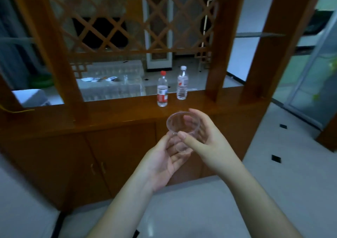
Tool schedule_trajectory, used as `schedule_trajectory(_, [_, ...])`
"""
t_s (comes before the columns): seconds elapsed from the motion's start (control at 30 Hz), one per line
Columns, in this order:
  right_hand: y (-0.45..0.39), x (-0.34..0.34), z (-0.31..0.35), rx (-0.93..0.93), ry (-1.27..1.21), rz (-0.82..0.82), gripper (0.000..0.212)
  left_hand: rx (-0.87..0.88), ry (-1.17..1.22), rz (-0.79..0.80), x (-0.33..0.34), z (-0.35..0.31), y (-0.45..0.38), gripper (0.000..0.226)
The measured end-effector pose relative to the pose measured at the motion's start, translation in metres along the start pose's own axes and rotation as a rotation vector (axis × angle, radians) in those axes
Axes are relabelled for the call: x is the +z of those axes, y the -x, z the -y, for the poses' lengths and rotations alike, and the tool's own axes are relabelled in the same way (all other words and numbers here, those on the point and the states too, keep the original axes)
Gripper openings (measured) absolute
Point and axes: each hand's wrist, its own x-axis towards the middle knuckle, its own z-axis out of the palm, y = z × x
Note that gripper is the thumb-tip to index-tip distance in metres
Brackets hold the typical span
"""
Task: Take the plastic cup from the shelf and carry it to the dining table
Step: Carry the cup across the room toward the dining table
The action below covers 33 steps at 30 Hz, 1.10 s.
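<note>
A clear plastic cup (179,128) is held upright in front of me, its round rim facing up, just off the front edge of the wooden shelf (116,113). My right hand (202,141) wraps around its right side with the thumb across the front. My left hand (164,159) cups it from below and the left, fingers touching its base. The dining table is not in view.
Two water bottles, one with a red cap (162,90) and one with a white cap (182,83), stand on the shelf top behind the cup. Wooden posts (220,42) and lattice rise from the shelf. Cabinet doors (102,157) are below. Tiled floor (273,164) extends to the right.
</note>
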Motion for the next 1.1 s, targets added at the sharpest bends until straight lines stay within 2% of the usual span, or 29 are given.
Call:
schedule_trajectory(0.27, [0.089, -0.151, -0.03, 0.087, 0.032, -0.247, 0.082, -0.206, -0.101, 0.187, 0.14, 0.107, -0.02, 0.039])
schedule_trajectory(0.43, [0.139, -0.22, -0.038, 0.098, 0.032, -0.357, 0.079, -0.285, -0.147, 0.279, 0.203, 0.16, -0.02, 0.042])
schedule_trajectory(0.63, [0.19, -0.276, -0.047, 0.124, 0.054, -0.515, 0.082, -0.362, -0.217, 0.379, 0.265, 0.205, -0.018, 0.042])
schedule_trajectory(0.93, [0.25, -0.336, -0.056, 0.21, 0.117, -0.778, 0.071, -0.53, -0.336, 0.526, 0.34, 0.265, -0.035, 0.048])
schedule_trajectory(1.1, [0.269, -0.366, -0.062, 0.243, 0.168, -0.945, 0.071, -0.612, -0.376, 0.681, 0.381, 0.289, -0.05, 0.044])
